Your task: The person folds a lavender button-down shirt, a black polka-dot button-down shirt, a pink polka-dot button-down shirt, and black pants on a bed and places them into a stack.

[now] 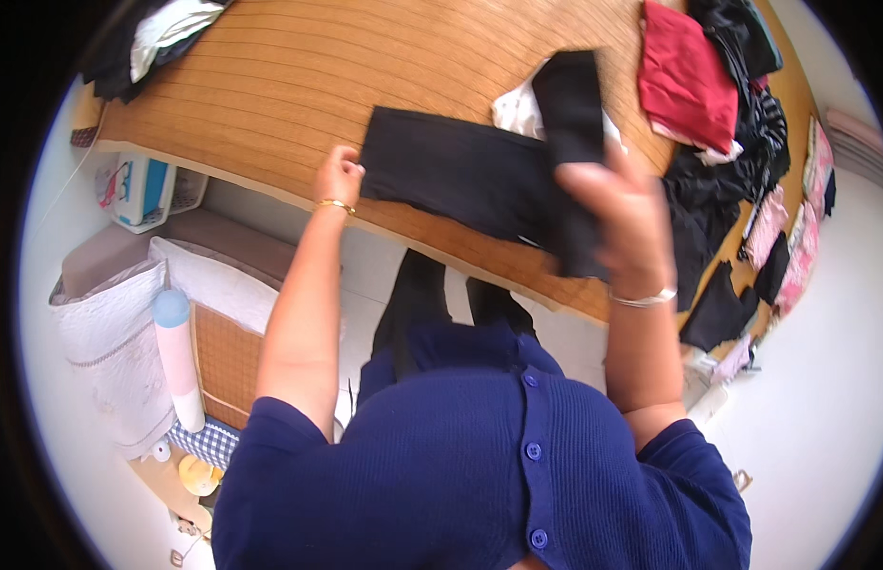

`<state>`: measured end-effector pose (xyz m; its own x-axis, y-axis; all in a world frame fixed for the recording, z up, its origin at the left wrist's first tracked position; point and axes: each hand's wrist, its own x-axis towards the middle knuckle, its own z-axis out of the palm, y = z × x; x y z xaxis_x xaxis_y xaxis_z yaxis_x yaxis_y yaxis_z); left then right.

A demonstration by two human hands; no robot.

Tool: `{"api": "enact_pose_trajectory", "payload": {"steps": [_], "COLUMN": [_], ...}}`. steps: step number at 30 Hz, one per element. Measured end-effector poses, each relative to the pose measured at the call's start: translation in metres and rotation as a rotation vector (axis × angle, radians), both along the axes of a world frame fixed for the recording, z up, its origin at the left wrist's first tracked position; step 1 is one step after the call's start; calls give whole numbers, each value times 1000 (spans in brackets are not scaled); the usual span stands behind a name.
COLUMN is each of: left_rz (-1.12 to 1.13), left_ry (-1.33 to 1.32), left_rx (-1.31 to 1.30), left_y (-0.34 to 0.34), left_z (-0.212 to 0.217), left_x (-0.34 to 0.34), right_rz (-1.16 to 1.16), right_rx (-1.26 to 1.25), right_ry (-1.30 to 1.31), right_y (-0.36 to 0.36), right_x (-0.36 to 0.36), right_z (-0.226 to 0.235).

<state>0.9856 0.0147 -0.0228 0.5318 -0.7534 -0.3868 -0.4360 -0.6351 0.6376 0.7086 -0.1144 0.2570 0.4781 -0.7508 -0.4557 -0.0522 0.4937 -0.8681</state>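
Observation:
Black trousers point(451, 166), folded into a long strip, lie across the wooden table in front of me. My left hand point(341, 178), with a gold bracelet at the wrist, has its fingers closed at the left end of the strip. At the other end my right hand point(617, 214), smeared by motion, grips the fabric, and a black flap stands raised beside it. A silver-coloured bangle circles that wrist. Part of a white cloth point(519, 112) shows behind the trousers, partly covered by the raised flap.
A red folded garment point(687, 81) and heaped black clothes point(693, 199) lie on the right, with pink floral cloth point(805, 247) beyond. More dark and white clothes point(166, 43) sit at the far left corner. The table's near edge point(261, 198) runs before me; a padded seat point(118, 313) stands below left.

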Motion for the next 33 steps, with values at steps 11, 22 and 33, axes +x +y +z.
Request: {"api": "enact_pose_trajectory", "payload": {"steps": [11,22,33], "left_rz": [130,-46,-638], "left_ry": [223,892,1220], "left_rx": [-52,-119,-57], "left_y": [1,-31,-50], "left_z": [-3,61,204], "left_x": [9,-31,-330], "right_rz": [364,128,-131], "right_rx": [-131,68,116], "right_ry": [460,235,-42], "right_y": [58,54,46], "right_x": [137,48,-235], "right_z": [-207,-188,-87]}}
